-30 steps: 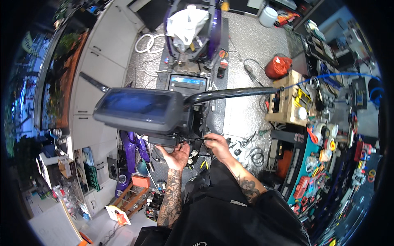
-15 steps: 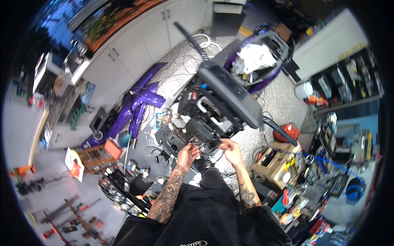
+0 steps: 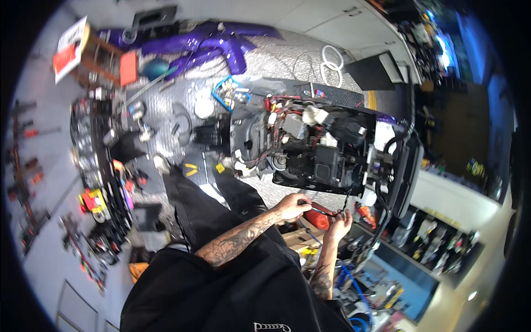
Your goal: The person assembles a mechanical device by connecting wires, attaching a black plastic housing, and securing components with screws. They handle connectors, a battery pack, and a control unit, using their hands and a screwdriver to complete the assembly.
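Observation:
Both hands are close together in front of the side of a stripped-down scooter, whose wiring and black panels lie bare. My left hand is closed, fingers pinched on a thin black cable. The other end of that stretch runs into my right hand, whose fingers are bent around it. From there a darker twisted length rises to the machine's edge near its handlebar. The cable's tip at my left fingers is too small to make out.
Purple body panels lie on the floor at the far left. A blue tray of small parts sits beside the scooter. Below my hands stands a wooden crate, with a red rounded object near it. Shelves of tools line the left.
The view has swung round, so the scooter now points rightward. My hands have moved from its bodywork to the handlebar side and come together on the black cable.

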Tool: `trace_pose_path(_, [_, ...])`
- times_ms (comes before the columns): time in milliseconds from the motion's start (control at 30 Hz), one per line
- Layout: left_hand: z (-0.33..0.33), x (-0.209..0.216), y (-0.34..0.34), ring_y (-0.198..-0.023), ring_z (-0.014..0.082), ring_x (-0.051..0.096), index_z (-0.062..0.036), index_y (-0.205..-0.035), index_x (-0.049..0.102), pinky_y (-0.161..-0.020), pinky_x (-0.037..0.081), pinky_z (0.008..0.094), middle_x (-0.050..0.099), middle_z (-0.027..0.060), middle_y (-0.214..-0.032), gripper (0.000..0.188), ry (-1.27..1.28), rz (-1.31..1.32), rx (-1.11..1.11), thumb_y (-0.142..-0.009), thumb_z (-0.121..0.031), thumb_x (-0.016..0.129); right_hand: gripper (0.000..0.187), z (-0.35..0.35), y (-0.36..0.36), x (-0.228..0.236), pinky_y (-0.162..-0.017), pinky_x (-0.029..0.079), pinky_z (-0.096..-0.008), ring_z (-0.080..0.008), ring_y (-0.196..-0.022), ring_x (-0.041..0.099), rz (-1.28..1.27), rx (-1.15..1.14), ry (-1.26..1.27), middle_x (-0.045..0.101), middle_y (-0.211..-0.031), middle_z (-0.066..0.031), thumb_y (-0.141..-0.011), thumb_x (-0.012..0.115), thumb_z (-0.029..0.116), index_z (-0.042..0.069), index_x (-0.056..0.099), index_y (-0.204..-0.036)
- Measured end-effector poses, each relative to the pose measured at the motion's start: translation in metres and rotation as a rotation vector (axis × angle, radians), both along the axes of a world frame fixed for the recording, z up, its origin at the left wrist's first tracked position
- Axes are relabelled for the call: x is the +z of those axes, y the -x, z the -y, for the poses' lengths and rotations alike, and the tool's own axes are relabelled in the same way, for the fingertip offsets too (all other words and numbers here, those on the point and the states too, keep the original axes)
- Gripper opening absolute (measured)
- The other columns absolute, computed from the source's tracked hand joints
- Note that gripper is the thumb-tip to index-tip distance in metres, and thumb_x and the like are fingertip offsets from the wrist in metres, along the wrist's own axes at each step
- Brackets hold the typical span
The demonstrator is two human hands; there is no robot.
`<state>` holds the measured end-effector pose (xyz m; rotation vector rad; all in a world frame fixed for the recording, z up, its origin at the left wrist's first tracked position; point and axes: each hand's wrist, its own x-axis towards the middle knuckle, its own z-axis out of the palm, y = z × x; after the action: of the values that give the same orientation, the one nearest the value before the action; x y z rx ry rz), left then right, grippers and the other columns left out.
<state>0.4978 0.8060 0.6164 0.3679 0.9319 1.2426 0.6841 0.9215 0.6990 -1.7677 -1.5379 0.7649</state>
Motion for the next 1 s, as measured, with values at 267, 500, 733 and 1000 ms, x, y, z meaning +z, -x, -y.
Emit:
trace_pose_path(267, [-0.066,-0.017,-0.007,-0.079,0.0267,0.074,0.0018,-0.117,0.065,-0.073,0.058,0.0415,0.075,0.0164,-0.088,0.054,-0.17,-0.213,0.128,-0.079,-0.033,0.078,0.027,0.007,0.075,0.035,-0.081,0.054,-0.0352,-0.026,-0.085,0.069,0.706,1.037,0.023,0.073,-0.097,-0.0119,-0.102,0.062,0.014,-0.002,0.065,-0.123])
trace_pose_path(500, [-0.055,-0.064,0.069,-0.102,0.0396,0.06,-0.0001,-0.102,0.061,-0.094,0.05,0.0467,0.061,0.0206,-0.108,0.029,0.152,-0.555,0.704,-0.078,-0.014,0.072,0.013,-0.021,0.105,-0.004,-0.055,0.04,-0.0296,-0.0123,-0.058,0.046,-0.161,0.34,0.524,0.057,-0.072,-0.0012,-0.108,0.058,0.018,0.008,0.061,-0.101])
trace_pose_path(733, [-0.089,-0.066,0.094,-0.117,0.0357,0.067,-0.0021,-0.124,0.067,-0.101,0.052,0.0424,0.071,0.0202,-0.124,0.044,-0.034,-0.239,0.564,-0.082,-0.015,0.066,0.007,-0.049,0.11,-0.013,-0.065,0.048,-0.032,-0.0162,-0.068,0.056,-0.123,0.538,0.627,0.063,-0.084,-0.0053,-0.104,0.058,0.005,0.001,0.064,-0.104])
trace_pose_path(1000, [-0.124,-0.097,0.123,-0.081,0.0213,0.07,-0.0021,-0.094,0.073,-0.074,0.055,0.0366,0.073,0.0101,-0.086,0.028,-0.22,-0.482,0.257,-0.091,-0.024,0.055,0.019,-0.061,0.102,-0.017,-0.067,0.058,-0.0311,-0.0171,-0.076,0.069,-0.283,0.486,0.336,0.074,-0.096,-0.0087,-0.104,0.054,-0.002,-0.001,0.068,-0.117])
